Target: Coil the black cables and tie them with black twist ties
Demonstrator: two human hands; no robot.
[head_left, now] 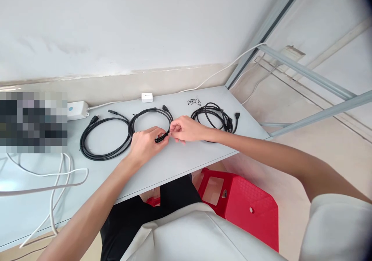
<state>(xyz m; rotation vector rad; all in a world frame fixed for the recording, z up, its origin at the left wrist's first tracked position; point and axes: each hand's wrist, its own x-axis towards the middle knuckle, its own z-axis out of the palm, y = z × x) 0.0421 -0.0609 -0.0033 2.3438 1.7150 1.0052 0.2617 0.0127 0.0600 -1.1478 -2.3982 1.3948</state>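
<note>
A coiled black cable (149,115) lies in the middle of the pale grey table (180,160). My left hand (145,143) is closed on the near side of this coil, fingers pinching the bunched strands. My right hand (186,129) is closed too, pinching the same bundle from the right, so both hands meet at its near edge. A larger loose black cable coil (100,141) lies to the left, touching the middle one. A third coiled black cable (216,115) with a plug sits to the right, partly behind my right wrist.
A white power strip (77,110) and a small white box (147,97) sit at the table's back edge. Small black twist ties (194,101) lie near the back. White cords (55,176) trail at the left. A red plastic stool (244,206) stands below the table's right end.
</note>
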